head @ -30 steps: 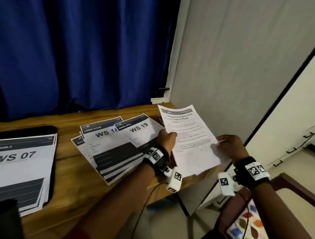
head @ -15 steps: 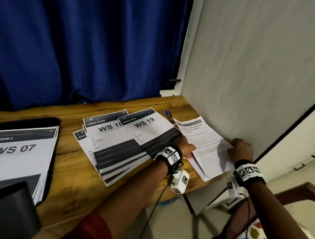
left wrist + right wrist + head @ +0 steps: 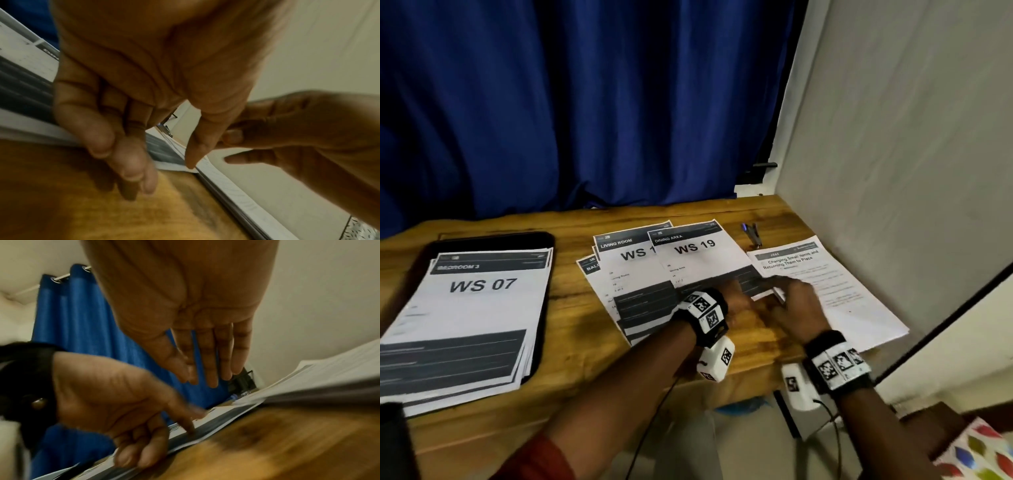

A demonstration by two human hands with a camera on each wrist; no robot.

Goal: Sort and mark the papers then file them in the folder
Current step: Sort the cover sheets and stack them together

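Papers (image 3: 647, 274) meet the hands: left hand (image 3: 736, 301), fingers relaxed, presses the WS 19 sheet (image 3: 698, 253) at its corner; right hand (image 3: 796, 308) hovers straight-fingered, holding nothing, over the instruction pile (image 3: 852, 294) on the desk (image 3: 571, 329). Sorting seems underway; next calls for pinching one sheet cleanly.

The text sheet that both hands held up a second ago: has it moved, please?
Yes. The text sheet has come down flat onto the table, to the right of the WS 19 sheet, beside the wall.
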